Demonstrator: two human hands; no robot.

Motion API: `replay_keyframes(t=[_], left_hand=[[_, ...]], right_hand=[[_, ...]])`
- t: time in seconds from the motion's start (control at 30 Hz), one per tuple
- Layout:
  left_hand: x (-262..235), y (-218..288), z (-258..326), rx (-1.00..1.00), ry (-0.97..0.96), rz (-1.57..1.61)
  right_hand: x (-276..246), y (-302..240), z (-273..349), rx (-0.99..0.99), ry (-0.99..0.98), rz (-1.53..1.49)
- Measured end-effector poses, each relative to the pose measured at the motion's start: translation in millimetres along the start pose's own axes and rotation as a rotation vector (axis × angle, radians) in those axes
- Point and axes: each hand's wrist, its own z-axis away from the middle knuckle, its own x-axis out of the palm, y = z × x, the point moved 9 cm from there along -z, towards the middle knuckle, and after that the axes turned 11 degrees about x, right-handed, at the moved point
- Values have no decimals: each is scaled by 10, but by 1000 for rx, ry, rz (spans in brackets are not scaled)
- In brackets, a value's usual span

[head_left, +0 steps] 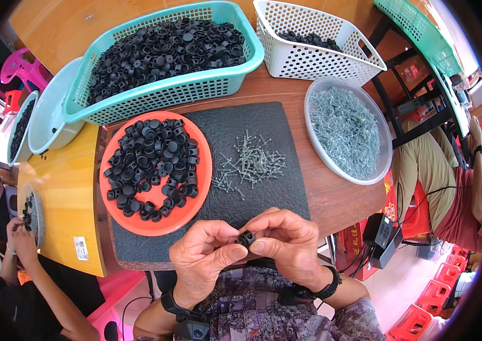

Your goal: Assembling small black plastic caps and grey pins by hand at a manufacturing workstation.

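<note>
I hold a small black plastic cap (246, 238) between both of my hands, low in the view, just above my lap and at the near edge of a black rubber mat (263, 142). The cap is round and stubby, so I cannot tell a long axis; its open or ridged face seems to point up and slightly away from me. It looks dark, matte and chunky, much like the pieces heaped nearby.

My left hand (204, 253) pinches the cap from the left, thumb and forefinger closed on it. My right hand (286, 241) pinches it from the right, thumb beneath and fingers curled over the top. The cap sits right where the fingertips of both hands meet, mostly hidden by them.

On the mat, beyond my hands, lies a loose scatter of small silver screws (250, 162). To their left is an orange plate (201, 176) piled with black caps.
</note>
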Motion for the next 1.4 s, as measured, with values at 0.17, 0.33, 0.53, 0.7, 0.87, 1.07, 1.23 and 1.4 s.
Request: replay_keyframes(t=[0.17,0.33,0.53,0.7,0.87,1.07,1.23,1.4], left_hand=[[-12,-8,-9,-15,3,3],[-8,-26,-11,-40,1,12],[-10,-31,-6,-134,95,50],[-1,-47,-15,-90,8,64],[4,-101,-6,-137,15,126],[9,-129,1,-148,15,136],[-2,-144,1,-171,105,98],[-31,-198,11,-164,100,100]], right_hand=[[-21,63,-16,38,-4,-48],[-25,29,-4,18,3,-8],[-25,45,1,0,-4,-15],[-33,39,1,-25,3,-34],[-45,42,20,-69,8,-1],[-41,7,16,-107,-27,33],[-38,50,9,-64,-43,14],[-70,114,-4,-42,-42,-76]])
